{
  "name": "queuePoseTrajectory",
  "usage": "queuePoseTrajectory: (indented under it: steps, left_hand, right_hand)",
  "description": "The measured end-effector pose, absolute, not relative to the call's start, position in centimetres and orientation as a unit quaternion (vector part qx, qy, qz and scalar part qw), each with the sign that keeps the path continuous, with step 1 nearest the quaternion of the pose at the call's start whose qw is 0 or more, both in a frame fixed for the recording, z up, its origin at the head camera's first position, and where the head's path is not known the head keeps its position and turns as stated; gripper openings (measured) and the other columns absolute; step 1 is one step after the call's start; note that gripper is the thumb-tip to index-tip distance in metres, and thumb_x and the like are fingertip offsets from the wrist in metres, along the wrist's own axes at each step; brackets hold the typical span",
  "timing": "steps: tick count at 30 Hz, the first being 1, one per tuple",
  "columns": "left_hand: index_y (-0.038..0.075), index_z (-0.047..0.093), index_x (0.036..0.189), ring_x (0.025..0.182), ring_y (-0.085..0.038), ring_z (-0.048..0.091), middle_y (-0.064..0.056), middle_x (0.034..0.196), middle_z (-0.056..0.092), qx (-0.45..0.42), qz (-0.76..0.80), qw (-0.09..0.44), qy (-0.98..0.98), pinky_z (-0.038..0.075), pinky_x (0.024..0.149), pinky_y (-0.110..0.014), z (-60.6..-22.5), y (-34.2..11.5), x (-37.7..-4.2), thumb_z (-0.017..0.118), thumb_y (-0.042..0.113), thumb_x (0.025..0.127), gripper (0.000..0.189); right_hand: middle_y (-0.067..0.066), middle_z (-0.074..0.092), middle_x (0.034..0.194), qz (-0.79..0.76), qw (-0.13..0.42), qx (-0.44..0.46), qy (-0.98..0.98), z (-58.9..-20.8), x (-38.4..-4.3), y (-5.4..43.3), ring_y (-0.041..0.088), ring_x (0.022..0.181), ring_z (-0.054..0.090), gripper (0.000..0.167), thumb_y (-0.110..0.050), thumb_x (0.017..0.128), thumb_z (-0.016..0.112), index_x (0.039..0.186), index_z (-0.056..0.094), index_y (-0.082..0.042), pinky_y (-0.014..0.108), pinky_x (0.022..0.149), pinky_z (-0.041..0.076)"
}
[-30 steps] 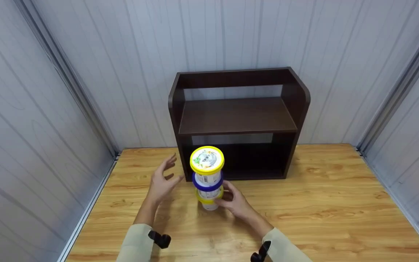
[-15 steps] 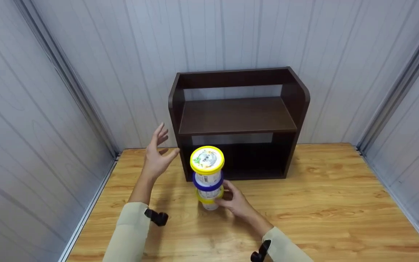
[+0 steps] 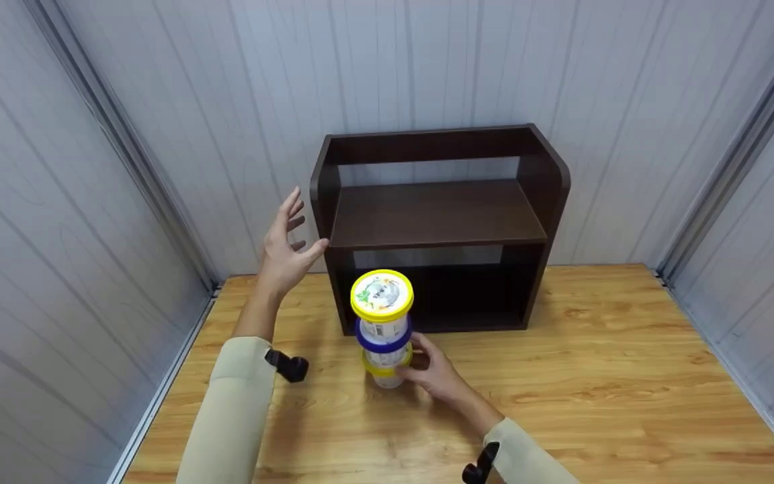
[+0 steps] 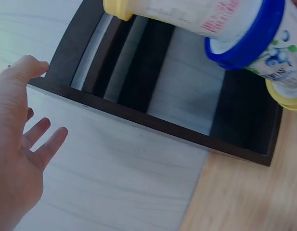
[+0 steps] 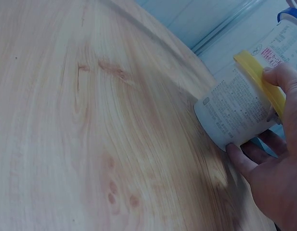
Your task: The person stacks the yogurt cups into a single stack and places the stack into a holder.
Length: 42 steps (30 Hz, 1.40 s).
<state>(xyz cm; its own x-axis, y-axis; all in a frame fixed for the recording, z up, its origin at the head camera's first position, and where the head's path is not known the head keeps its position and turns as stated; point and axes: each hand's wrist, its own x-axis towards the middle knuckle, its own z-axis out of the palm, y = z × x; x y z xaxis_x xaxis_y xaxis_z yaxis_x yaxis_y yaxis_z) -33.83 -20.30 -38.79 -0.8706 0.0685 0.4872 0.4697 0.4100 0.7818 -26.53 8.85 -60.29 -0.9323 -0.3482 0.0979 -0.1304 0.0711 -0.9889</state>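
Note:
Three white plastic tubs stand stacked upright on the wooden table in the head view. On top is a yellow-lidded tub [image 3: 382, 296], under it a blue-lidded tub [image 3: 383, 346], and at the bottom another yellow-lidded tub [image 5: 232, 108]. My right hand [image 3: 437, 376] holds the bottom tub from the right, thumb at its lid and fingertips around its lower side in the right wrist view. Raised at the upper left of the stack, my left hand [image 3: 284, 259] holds nothing, its fingers spread and its thumb overlapping the shelf's left side. Blueberries are printed on the blue-lidded tub.
Behind the stack stands a dark brown two-tier shelf [image 3: 441, 215] with an open back. A pale panel wall [image 3: 400, 60] rises behind it, and side walls bound the wooden table [image 3: 629, 376] left and right. Each wrist wears a black camera mount [image 3: 287, 366].
My left hand has risen from beside the stack, up and away to the shelf's left side. The right hand and the three stacked tubs have stayed in place.

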Motion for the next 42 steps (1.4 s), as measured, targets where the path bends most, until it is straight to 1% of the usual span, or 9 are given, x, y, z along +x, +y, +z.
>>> queuePoseTrajectory:
  steps: [7,12,15,21,26,30,33,35,42]
  left_hand:
    - [0.020,0.027,0.180,0.162,-0.050,0.046,-0.020,0.183,0.035,-0.169,-0.509,0.188,-0.823,0.048,0.124,-0.076,-37.0,-20.1,-34.6,0.081,0.012,0.103,0.095]
    - [0.022,0.027,0.180,0.163,-0.048,0.046,-0.019,0.184,0.034,-0.162,-0.501,0.180,-0.831,0.049,0.125,-0.073,-36.1,-20.0,-35.3,0.080,0.014,0.105,0.092]
    - [0.023,0.028,0.180,0.163,-0.049,0.046,-0.019,0.184,0.033,-0.160,-0.498,0.179,-0.833,0.050,0.125,-0.071,-35.7,-19.9,-35.6,0.079,0.013,0.106,0.091]
    - [0.023,0.030,0.180,0.162,-0.047,0.049,-0.019,0.184,0.036,-0.168,-0.496,0.176,-0.833,0.053,0.124,-0.068,-34.9,-19.8,-36.2,0.078,0.010,0.107,0.088]
    - [0.019,0.036,0.177,0.159,-0.045,0.053,-0.016,0.181,0.042,-0.179,-0.488,0.181,-0.835,0.057,0.120,-0.065,-34.8,-19.5,-36.6,0.079,0.007,0.105,0.085]
    - [0.016,0.040,0.176,0.158,-0.044,0.054,-0.015,0.179,0.045,-0.187,-0.485,0.189,-0.833,0.055,0.124,-0.061,-35.1,-19.4,-36.9,0.079,0.004,0.104,0.083]
    - [0.015,0.042,0.175,0.158,-0.045,0.055,-0.016,0.179,0.046,-0.190,-0.488,0.189,-0.831,0.049,0.130,-0.061,-35.4,-19.4,-37.0,0.079,0.002,0.104,0.081]
    - [0.017,0.043,0.174,0.156,-0.046,0.056,-0.015,0.179,0.046,-0.188,-0.489,0.185,-0.831,0.048,0.131,-0.062,-35.5,-19.4,-37.0,0.079,0.002,0.104,0.080]
    - [0.022,0.043,0.174,0.151,-0.047,0.059,-0.022,0.171,0.051,-0.170,-0.506,0.160,-0.830,0.051,0.127,-0.063,-35.6,-19.4,-36.8,0.077,0.004,0.106,0.078]
  right_hand:
    - [0.036,0.054,0.160,-0.657,0.076,-0.170,0.730,-60.5,-26.6,8.6,0.050,0.144,0.063,0.075,-0.007,0.103,0.079,0.167,0.042,0.006,0.058,0.124,0.055]
    - [0.037,0.052,0.162,-0.657,0.071,-0.172,0.730,-60.8,-26.7,8.5,0.053,0.149,0.058,0.077,-0.007,0.104,0.078,0.169,0.040,0.007,0.063,0.130,0.048]
    - [0.036,0.051,0.165,-0.658,0.073,-0.166,0.731,-61.1,-26.6,8.5,0.053,0.151,0.056,0.079,-0.008,0.103,0.079,0.170,0.039,0.006,0.065,0.131,0.045]
    - [0.035,0.052,0.165,-0.663,0.061,-0.177,0.725,-61.1,-26.5,8.3,0.052,0.151,0.057,0.082,-0.008,0.101,0.083,0.169,0.040,0.005,0.061,0.130,0.048]
    - [0.033,0.054,0.164,-0.670,0.055,-0.187,0.716,-61.3,-26.4,8.0,0.050,0.151,0.058,0.087,-0.005,0.098,0.086,0.170,0.039,0.003,0.055,0.129,0.049]
    - [0.033,0.055,0.162,-0.680,0.059,-0.182,0.708,-61.3,-26.3,7.9,0.049,0.150,0.059,0.088,-0.005,0.097,0.088,0.169,0.039,0.003,0.053,0.128,0.051]
    - [0.033,0.055,0.162,-0.681,0.062,-0.177,0.708,-61.3,-26.3,7.9,0.049,0.150,0.060,0.088,-0.006,0.098,0.087,0.170,0.038,0.002,0.053,0.128,0.051]
    - [0.032,0.055,0.163,-0.681,0.063,-0.174,0.708,-61.4,-26.3,7.8,0.049,0.151,0.059,0.087,-0.006,0.098,0.087,0.170,0.038,0.001,0.055,0.129,0.050]
    - [0.032,0.054,0.162,-0.682,0.063,-0.166,0.710,-61.5,-26.2,7.9,0.050,0.150,0.059,0.085,-0.005,0.097,0.087,0.168,0.040,0.002,0.058,0.129,0.050]
